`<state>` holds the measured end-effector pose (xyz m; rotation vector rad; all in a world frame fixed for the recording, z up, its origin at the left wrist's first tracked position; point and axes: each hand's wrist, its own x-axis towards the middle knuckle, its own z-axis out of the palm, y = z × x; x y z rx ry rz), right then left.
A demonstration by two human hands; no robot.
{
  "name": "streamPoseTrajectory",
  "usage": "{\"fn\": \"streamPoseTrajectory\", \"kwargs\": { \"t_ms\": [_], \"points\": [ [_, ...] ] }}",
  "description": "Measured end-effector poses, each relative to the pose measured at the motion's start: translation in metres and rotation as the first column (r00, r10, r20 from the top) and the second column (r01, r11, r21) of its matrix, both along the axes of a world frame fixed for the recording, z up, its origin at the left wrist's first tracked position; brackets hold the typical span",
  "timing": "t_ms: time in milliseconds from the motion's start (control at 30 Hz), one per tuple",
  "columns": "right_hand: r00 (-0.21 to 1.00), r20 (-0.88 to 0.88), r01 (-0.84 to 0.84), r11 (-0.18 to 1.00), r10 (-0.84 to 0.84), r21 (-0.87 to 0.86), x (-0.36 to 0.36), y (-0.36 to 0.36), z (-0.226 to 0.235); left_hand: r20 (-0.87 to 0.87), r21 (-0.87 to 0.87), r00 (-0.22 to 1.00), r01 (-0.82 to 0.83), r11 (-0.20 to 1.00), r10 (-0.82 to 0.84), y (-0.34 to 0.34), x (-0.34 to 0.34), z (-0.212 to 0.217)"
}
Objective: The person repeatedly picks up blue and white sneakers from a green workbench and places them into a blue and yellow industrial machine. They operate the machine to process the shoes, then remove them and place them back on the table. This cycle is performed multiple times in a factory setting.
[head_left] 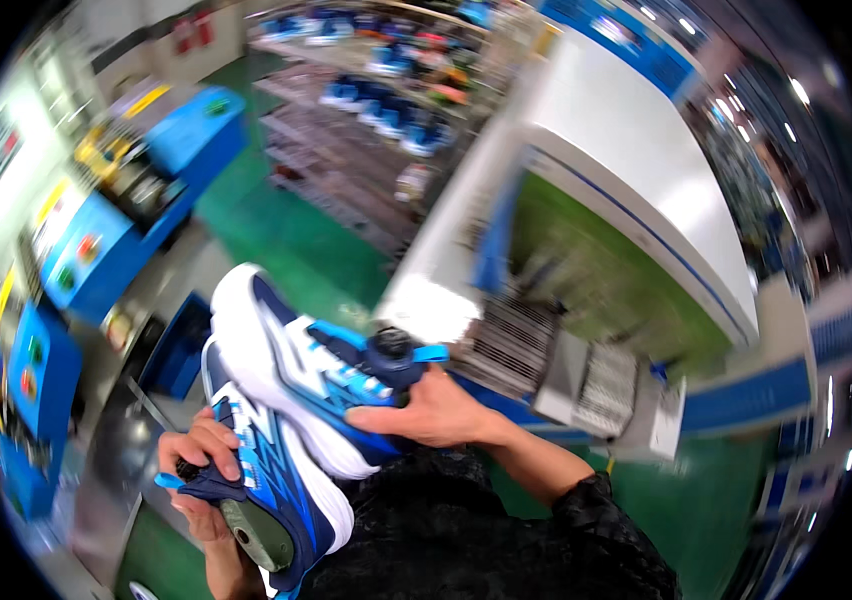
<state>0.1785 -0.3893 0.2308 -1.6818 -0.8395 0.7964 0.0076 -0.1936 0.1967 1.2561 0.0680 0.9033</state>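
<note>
My left hand (204,465) is closed around the collar of a blue and white sneaker (281,490) with a thick white sole. A dark green shoe last (258,535) shows at that sneaker's heel end. My right hand (431,410) grips the ankle end of a second, matching sneaker (311,375), where a round black piece (391,345) sticks out of the opening. Both sneakers have light blue laces and pull tabs. They lie against each other in front of my body, toes pointing up and away to the left.
Blue machine boxes (91,255) with green and red buttons line the left, beside a metal worktop (121,450) and a blue bin (176,345). Ahead, a multi-level rack (331,135) carries several shoes. To the right stands a white machine (636,130) with a slatted conveyor (511,345) at its opening.
</note>
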Motion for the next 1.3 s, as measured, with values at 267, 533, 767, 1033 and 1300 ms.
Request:
{"fn": "streamPoseTrajectory", "kwargs": {
  "t_ms": [267, 533, 767, 1033, 1300],
  "points": [
    [0.302, 0.243, 0.948, 0.262, -0.922, -0.182, -0.001, -0.344, -0.047, -0.097, -0.054, 0.521, 0.848, 0.527, -0.848, -0.205, 0.203, -0.018],
    [0.025, 0.625, 0.988, 0.116, -0.780, 0.105, 0.069, -0.382, -0.098, -0.592, 0.178, 0.421, 0.900, 0.398, -0.687, -0.257, 0.344, -0.071],
    [0.427, 0.642, 0.870, 0.482, -0.637, -0.100, 0.122, -0.465, -0.060, -0.600, 0.362, 0.613, 0.781, 0.510, -0.513, -0.279, 0.306, -0.058],
    [0.365, 0.534, 0.929, 0.333, -0.763, -0.160, 0.144, -0.455, -0.056, -0.353, 0.209, 0.652, 0.754, 0.622, -0.671, -0.253, 0.217, -0.013],
    [0.078, 0.318, 0.679, 0.284, -0.945, 0.677, 0.054, -0.205, -0.043, 0.249, 0.002, 0.159, 0.986, 0.164, -0.955, -0.228, 0.192, 0.121]
  ]
}}
